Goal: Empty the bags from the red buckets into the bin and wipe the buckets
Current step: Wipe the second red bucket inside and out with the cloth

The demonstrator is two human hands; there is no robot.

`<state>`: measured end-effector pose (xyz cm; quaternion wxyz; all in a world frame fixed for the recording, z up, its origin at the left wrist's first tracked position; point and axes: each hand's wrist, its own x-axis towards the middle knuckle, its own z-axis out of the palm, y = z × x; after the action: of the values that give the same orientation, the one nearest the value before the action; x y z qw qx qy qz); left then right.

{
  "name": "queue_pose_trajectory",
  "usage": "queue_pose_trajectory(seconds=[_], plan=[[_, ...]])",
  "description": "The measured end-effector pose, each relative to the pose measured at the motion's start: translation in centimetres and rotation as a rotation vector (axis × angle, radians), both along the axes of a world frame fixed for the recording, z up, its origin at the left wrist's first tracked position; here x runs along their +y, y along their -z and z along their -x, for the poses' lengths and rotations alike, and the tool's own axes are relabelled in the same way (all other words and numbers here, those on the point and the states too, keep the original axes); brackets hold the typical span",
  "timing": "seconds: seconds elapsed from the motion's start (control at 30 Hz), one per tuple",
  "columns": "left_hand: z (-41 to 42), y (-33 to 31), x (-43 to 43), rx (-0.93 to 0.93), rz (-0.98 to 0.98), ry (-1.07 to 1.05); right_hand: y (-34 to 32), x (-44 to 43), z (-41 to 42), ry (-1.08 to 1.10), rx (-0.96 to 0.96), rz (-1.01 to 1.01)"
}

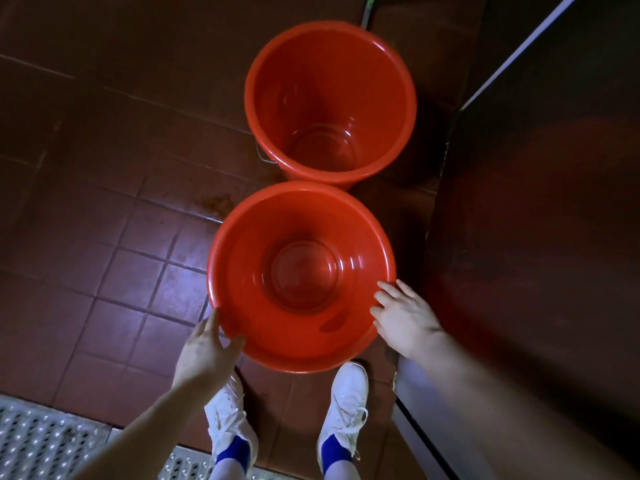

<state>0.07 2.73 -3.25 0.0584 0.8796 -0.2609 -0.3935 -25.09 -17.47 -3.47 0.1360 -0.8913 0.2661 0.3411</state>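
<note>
Left hand (207, 348) grips near bucket (242, 271) rim; right hand (403, 318) rests relaxed there. Glossy far bucket (329, 81) stands just beyond; dark panel (519, 237) crowds right.

Metal grate (41, 441) cut by bottom edge, right forearm (502, 403) blurred, far bucket's handle (262, 156) mostly hidden
</note>
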Motion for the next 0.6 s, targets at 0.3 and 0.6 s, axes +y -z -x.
queue_pose_trajectory(seconds=[0.3,0.6], plan=[[6.3,-0.1,-2.5,0.167,-0.023,0.147,-1.3,-1.8,4.5,0.087,0.382,-0.013],[1.4,-3.1,-9.5,0.068,-0.084,0.221,-5.2,-6.0,1.0,0.268,0.21,-0.021]])
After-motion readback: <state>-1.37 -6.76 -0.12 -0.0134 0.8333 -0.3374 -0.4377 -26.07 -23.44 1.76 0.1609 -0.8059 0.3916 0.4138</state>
